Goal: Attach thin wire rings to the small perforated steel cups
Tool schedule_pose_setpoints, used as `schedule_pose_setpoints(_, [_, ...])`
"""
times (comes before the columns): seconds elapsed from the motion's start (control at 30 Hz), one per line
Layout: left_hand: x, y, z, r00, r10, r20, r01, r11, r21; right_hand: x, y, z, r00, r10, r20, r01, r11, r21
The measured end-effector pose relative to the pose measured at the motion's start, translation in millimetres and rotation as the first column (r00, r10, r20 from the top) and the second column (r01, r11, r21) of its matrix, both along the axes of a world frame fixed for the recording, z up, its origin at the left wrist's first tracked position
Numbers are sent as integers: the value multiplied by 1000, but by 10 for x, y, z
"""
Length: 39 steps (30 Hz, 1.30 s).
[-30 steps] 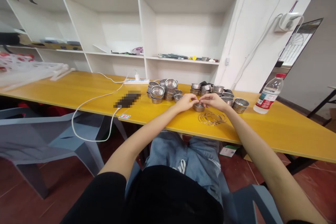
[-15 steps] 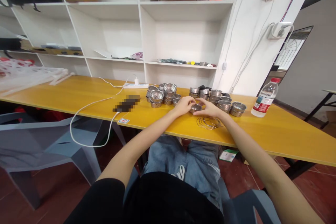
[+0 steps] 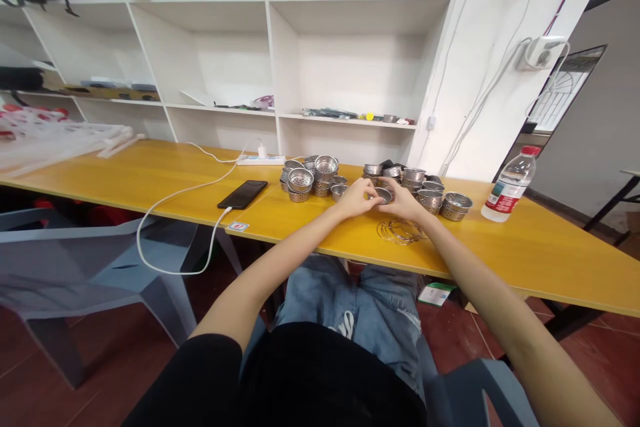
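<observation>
While a white shelf unit [image 3: 357, 67] takes up most of the wall, the yellow table [image 3: 475, 247] in front is where it's at. Perforated metal cups are piled in two bunches, one off left [image 3: 300, 180], one off right [image 3: 430, 200], with a red-capped bottle [image 3: 511, 187] past the right one. Left hand [image 3: 357, 200] and right hand [image 3: 404, 205] are both clamped on a small metal cup [image 3: 383, 195] between the bunches, mouth up; can't tell if it's touching the table. Just nearer the edge: some loose thin wire rings [image 3: 400, 231].
</observation>
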<state>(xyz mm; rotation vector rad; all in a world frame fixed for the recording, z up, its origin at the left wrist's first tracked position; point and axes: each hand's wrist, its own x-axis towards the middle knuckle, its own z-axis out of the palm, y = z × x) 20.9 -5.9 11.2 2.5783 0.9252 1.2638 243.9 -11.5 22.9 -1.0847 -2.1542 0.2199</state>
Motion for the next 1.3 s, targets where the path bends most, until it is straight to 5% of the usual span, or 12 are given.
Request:
schedule_pose_setpoints(0.1, [-27, 7, 25, 999, 10, -51, -13, 998, -56, -59, -49, 38, 995, 57, 85, -62, 996, 62])
schedule_pose_setpoints(0.27, [-87, -40, 69, 995, 20, -94, -18, 999, 28, -161, -116, 69, 988, 119, 100, -127, 989, 72])
schedule_pose_setpoints(0.53, [-56, -125, 94, 979, 149, -140, -133, 984, 116, -205, -197, 94, 990, 107, 88, -116, 987, 108])
schedule_pose_setpoints(1.07, [-102, -134, 110, 943, 178, -280, -132, 975, 178, -225, -198, 55, 990, 108, 86, -115, 990, 81])
schedule_pose_setpoints(1.3, [-163, -123, 137, 977, 45, -210, -23, 994, 106, -251, -207, 82, 990, 126, 63, -131, 989, 72])
